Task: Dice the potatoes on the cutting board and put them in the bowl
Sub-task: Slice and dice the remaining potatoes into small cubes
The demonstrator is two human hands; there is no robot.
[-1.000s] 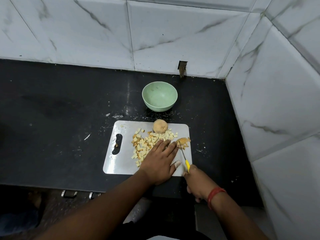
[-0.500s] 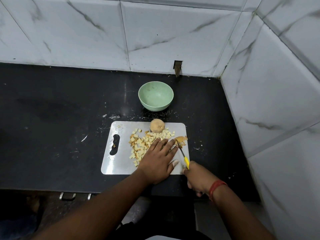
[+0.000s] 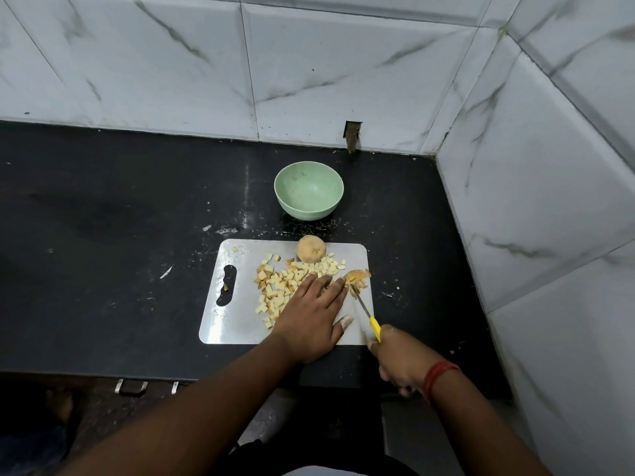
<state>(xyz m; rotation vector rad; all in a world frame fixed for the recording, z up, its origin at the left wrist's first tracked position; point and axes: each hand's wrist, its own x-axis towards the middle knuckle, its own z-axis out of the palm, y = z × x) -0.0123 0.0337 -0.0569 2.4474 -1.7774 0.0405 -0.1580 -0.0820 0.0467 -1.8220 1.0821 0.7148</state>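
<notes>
A steel cutting board [image 3: 237, 321] lies on the black counter. Several potato cubes [image 3: 280, 283] are spread over its middle, and a whole potato [image 3: 311, 248] sits at its far edge. A small heap of peel scraps [image 3: 357, 278] lies near the board's right edge. My left hand [image 3: 311, 317] lies flat on the board with straight fingers against the cubes. My right hand [image 3: 402, 359] grips a yellow-handled knife [image 3: 366, 310], whose tip points at the scraps. The green bowl [image 3: 308, 190] stands empty beyond the board.
Marble-look tiled walls close the counter at the back and on the right [image 3: 536, 207]. The black counter [image 3: 103, 235] stretches far to the left of the board. Small crumbs lie between board and bowl. Metal handles [image 3: 132, 386] show below the counter's front edge.
The hands, knife and potato pieces keep nearly the same places; only the camera has shifted slightly.
</notes>
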